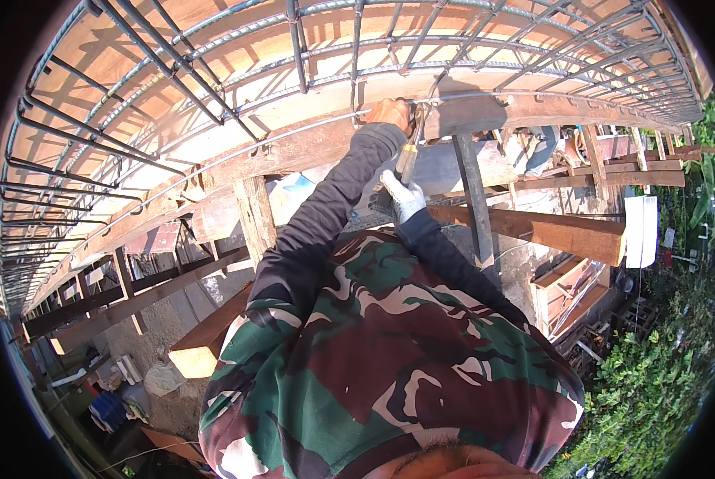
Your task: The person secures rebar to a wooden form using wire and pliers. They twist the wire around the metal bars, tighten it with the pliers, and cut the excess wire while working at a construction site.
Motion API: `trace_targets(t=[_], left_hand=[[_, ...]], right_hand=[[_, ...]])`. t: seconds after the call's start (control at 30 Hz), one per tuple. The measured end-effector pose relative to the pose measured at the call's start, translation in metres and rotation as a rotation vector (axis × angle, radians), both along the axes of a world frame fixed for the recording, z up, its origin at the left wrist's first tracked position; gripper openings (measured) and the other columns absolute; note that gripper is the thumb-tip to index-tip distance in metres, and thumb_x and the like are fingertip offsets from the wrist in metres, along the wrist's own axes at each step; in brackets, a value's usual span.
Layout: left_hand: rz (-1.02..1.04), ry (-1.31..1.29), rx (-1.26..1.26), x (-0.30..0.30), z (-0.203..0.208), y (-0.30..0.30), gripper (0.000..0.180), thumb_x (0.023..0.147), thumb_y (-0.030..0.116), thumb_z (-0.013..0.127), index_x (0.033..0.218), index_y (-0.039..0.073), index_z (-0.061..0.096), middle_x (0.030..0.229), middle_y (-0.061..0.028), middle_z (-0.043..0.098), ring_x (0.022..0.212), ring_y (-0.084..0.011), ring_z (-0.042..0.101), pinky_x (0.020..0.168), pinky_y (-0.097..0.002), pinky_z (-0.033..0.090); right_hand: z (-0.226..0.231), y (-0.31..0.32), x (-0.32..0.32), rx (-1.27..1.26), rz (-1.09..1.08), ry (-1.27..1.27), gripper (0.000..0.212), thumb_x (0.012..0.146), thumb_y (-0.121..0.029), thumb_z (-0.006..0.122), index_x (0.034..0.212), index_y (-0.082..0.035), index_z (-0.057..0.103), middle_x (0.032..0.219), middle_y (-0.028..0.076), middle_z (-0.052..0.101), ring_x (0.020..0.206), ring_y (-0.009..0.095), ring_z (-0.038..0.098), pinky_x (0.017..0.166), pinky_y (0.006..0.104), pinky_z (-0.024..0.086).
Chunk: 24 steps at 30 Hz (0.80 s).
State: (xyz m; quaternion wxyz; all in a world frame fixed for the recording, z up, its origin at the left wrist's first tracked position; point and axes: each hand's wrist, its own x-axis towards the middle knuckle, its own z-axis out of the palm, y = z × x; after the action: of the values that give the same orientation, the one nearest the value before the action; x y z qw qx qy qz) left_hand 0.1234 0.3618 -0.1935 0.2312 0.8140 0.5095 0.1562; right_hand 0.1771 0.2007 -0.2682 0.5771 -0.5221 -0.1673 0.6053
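Observation:
My left hand, bare with a dark sleeve, is closed at the edge of a wooden beam, beside a thin steel bar running along it. What its fingers grip is hidden. Lower and slightly right, my right hand wears a white glove and is closed around the lower end of a pair of pincers with yellow on the handle. The metal end of the pincers points up to the bar, next to the left hand's fingers. A cage of steel reinforcing bars curves over the wooden formwork beyond.
Timber posts and a dark upright brace stand below the beam. A thick timber juts out right, another lower left. The ground lies well below, with a wooden frame and greenery at right.

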Motion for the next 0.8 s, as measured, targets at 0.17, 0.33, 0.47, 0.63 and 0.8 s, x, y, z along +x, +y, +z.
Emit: trace_targets(t=[0.17,0.33,0.47,0.63,0.8], left_hand=[[-0.032,0.054,0.093,0.011,-0.01,-0.006,0.018,0.078,0.019,0.061,0.084,0.004,0.069,0.081,-0.02,0.067,0.085,-0.0367,0.066,0.076,-0.0465,0.052],[-0.034,0.075,0.146,0.013,-0.017,-0.014,0.019,0.08,0.02,0.057,0.083,0.005,0.069,0.079,-0.0177,0.068,0.082,-0.0339,0.067,0.074,-0.0461,0.052],[-0.029,0.104,0.127,0.015,0.003,-0.021,0.019,0.079,0.017,0.057,0.081,0.005,0.071,0.079,-0.0183,0.069,0.077,-0.0345,0.068,0.069,-0.045,0.054],[0.011,0.041,0.125,0.024,-0.003,-0.027,0.022,0.081,0.018,0.054,0.083,0.006,0.072,0.079,-0.0173,0.07,0.074,-0.0337,0.07,0.066,-0.044,0.055],[0.063,-0.022,0.056,0.019,-0.014,-0.026,0.02,0.08,0.018,0.057,0.085,0.007,0.073,0.079,-0.017,0.07,0.075,-0.0323,0.07,0.066,-0.0424,0.055]], right_hand=[[-0.026,0.011,0.005,-0.03,-0.189,0.115,0.017,0.09,-0.019,0.066,0.096,-0.003,0.063,0.08,0.005,0.064,0.067,0.017,0.064,0.06,0.0323,0.053],[-0.057,0.02,-0.006,0.061,-0.276,0.14,0.013,0.091,-0.017,0.063,0.087,-0.005,0.061,0.073,0.004,0.062,0.058,0.017,0.059,0.053,0.0304,0.049],[-0.125,0.02,0.017,0.114,-0.103,0.608,0.026,0.096,-0.03,0.048,0.091,-0.007,0.061,0.081,0.008,0.063,0.068,0.02,0.062,0.061,0.0336,0.049],[-0.19,0.035,0.034,0.182,0.032,0.293,0.037,0.095,-0.039,0.041,0.071,-0.013,0.051,0.06,0.002,0.052,0.052,0.019,0.052,0.048,0.0306,0.041],[-0.043,0.024,-0.003,-0.125,-0.144,0.198,0.027,0.094,-0.026,0.048,0.07,-0.013,0.05,0.058,0.001,0.049,0.047,0.017,0.049,0.043,0.0318,0.04]])
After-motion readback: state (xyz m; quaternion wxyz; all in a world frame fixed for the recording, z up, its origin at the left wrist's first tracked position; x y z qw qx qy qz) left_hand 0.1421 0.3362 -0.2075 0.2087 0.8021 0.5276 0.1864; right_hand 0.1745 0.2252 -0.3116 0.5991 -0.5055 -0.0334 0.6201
